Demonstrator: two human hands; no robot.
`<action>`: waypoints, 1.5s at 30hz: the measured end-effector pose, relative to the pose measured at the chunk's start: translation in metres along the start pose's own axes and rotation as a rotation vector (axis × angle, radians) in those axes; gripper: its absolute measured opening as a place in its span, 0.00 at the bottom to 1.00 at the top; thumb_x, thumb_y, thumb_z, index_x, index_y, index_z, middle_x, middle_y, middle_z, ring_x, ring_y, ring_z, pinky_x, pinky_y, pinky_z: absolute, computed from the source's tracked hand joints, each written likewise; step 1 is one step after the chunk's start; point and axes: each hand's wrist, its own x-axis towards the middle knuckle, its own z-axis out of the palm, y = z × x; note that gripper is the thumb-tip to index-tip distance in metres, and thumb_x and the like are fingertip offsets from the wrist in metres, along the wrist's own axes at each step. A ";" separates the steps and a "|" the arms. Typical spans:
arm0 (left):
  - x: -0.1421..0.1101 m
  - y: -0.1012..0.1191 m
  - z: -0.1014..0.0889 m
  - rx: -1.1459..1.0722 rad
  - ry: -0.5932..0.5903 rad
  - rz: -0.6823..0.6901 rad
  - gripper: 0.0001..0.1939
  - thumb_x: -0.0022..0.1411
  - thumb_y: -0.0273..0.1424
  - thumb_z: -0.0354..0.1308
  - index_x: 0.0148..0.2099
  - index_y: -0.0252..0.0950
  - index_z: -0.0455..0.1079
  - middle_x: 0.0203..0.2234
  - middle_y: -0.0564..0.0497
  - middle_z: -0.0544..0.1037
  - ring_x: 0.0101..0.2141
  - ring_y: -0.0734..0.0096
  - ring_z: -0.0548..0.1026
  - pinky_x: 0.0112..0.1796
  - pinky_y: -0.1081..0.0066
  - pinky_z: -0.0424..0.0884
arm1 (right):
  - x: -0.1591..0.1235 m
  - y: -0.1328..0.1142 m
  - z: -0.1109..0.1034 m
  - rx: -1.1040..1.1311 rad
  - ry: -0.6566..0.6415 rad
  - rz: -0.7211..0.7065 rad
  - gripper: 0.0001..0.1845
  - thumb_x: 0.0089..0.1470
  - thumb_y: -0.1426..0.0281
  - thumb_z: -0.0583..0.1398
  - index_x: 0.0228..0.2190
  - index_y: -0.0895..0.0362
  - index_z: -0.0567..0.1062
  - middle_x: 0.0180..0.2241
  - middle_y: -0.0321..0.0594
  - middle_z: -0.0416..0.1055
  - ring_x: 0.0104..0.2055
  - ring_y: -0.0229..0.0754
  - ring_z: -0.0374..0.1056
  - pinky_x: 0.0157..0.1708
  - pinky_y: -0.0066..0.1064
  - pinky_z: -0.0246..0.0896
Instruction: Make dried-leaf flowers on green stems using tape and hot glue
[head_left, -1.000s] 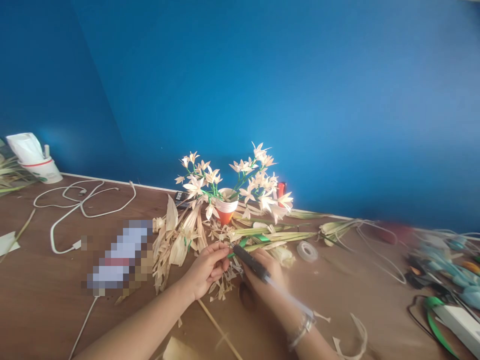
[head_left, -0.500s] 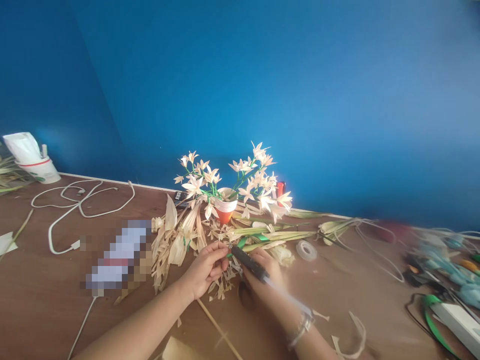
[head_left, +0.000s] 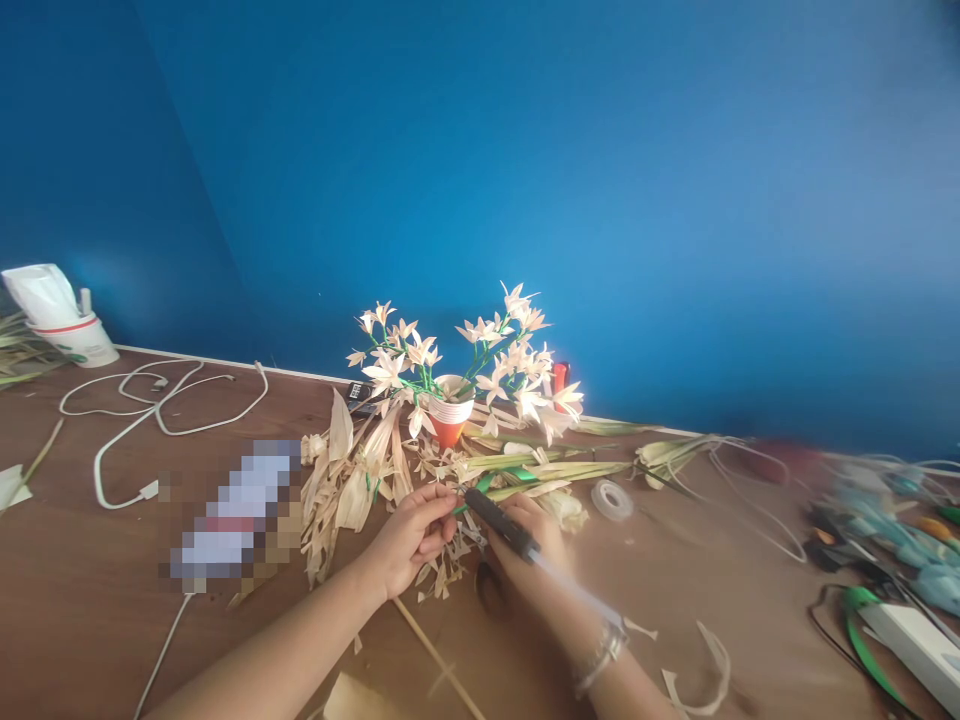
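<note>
My right hand (head_left: 529, 535) is wrapped round a black glue gun (head_left: 495, 522), with a translucent glue stick (head_left: 574, 590) jutting from its back toward my wrist. The gun's tip points left and meets the fingertips of my left hand (head_left: 420, 530). Those fingers are pinched on a thin green stem (head_left: 460, 509), mostly hidden by them. Just beyond my hands, pale husk flowers (head_left: 517, 365) on green stems stand in an orange and white paper cup (head_left: 451, 415). Dry corn husks (head_left: 367, 490) lie left of and under my left hand.
Scissors (head_left: 490, 588) lie partly under my right hand. A clear tape roll (head_left: 613, 500) is on the right. A blurred-out phone (head_left: 236, 520) and white cables (head_left: 156, 408) lie left. A thin stick (head_left: 442, 660) lies in front. A power strip (head_left: 915, 645) sits far right.
Almost nothing differs. The view has shifted very slightly; both hands keep the same place and hold, with the glue gun's tip still at my left fingertips.
</note>
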 end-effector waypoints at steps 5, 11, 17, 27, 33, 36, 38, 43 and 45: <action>0.000 -0.001 -0.001 0.001 -0.001 0.008 0.09 0.52 0.34 0.59 0.31 0.36 0.62 0.15 0.58 0.68 0.11 0.89 0.49 0.14 0.79 0.34 | 0.000 0.001 0.000 -0.005 -0.001 -0.006 0.10 0.48 0.73 0.58 0.18 0.57 0.68 0.24 0.37 0.64 0.25 0.38 0.64 0.25 0.27 0.58; 0.000 0.001 0.000 0.027 0.006 0.011 0.10 0.52 0.34 0.59 0.31 0.36 0.62 0.15 0.58 0.68 0.11 0.89 0.49 0.14 0.79 0.34 | -0.001 0.000 -0.001 -0.006 -0.008 -0.008 0.11 0.47 0.74 0.58 0.16 0.57 0.65 0.23 0.37 0.63 0.25 0.37 0.63 0.25 0.26 0.57; 0.001 -0.001 0.002 0.097 0.035 0.068 0.09 0.53 0.35 0.58 0.31 0.36 0.62 0.15 0.58 0.69 0.11 0.89 0.49 0.14 0.79 0.35 | 0.000 -0.001 -0.001 -0.002 0.001 -0.007 0.11 0.46 0.75 0.58 0.16 0.57 0.65 0.23 0.37 0.64 0.25 0.37 0.63 0.24 0.25 0.57; 0.000 -0.003 0.006 0.209 0.092 0.148 0.12 0.53 0.38 0.58 0.31 0.35 0.63 0.14 0.57 0.70 0.10 0.88 0.51 0.13 0.79 0.39 | -0.001 -0.002 -0.001 -0.032 -0.012 0.017 0.13 0.46 0.75 0.58 0.15 0.56 0.62 0.23 0.36 0.63 0.24 0.36 0.62 0.23 0.24 0.55; 0.002 -0.004 0.006 0.255 0.128 0.181 0.12 0.53 0.39 0.58 0.31 0.35 0.64 0.14 0.57 0.70 0.09 0.87 0.52 0.12 0.80 0.40 | -0.001 0.001 0.000 -0.051 -0.003 -0.006 0.12 0.44 0.77 0.57 0.15 0.56 0.61 0.23 0.36 0.62 0.24 0.35 0.61 0.23 0.24 0.54; 0.002 -0.004 0.006 0.251 0.131 0.181 0.13 0.52 0.40 0.58 0.31 0.35 0.64 0.14 0.57 0.70 0.09 0.87 0.52 0.12 0.80 0.40 | -0.001 0.001 0.000 -0.053 -0.016 -0.009 0.13 0.45 0.76 0.57 0.15 0.56 0.60 0.22 0.35 0.62 0.24 0.35 0.61 0.23 0.24 0.54; 0.002 -0.003 0.007 0.248 0.133 0.176 0.13 0.51 0.40 0.58 0.30 0.35 0.64 0.14 0.57 0.70 0.09 0.87 0.52 0.12 0.80 0.40 | -0.001 0.000 0.000 -0.055 -0.025 -0.006 0.14 0.46 0.75 0.57 0.15 0.56 0.60 0.22 0.35 0.61 0.24 0.35 0.61 0.23 0.24 0.54; 0.001 -0.002 0.008 0.241 0.139 0.174 0.14 0.51 0.41 0.59 0.29 0.35 0.64 0.13 0.57 0.70 0.09 0.87 0.52 0.12 0.80 0.41 | -0.002 0.000 -0.001 -0.050 -0.011 0.002 0.15 0.46 0.75 0.57 0.14 0.56 0.58 0.22 0.35 0.61 0.24 0.35 0.60 0.23 0.24 0.53; 0.000 -0.002 0.008 0.234 0.138 0.170 0.13 0.50 0.41 0.59 0.30 0.35 0.64 0.13 0.57 0.70 0.09 0.87 0.52 0.12 0.81 0.41 | -0.001 0.001 0.000 -0.041 -0.016 0.001 0.15 0.46 0.75 0.57 0.14 0.56 0.58 0.21 0.35 0.60 0.23 0.35 0.60 0.22 0.24 0.53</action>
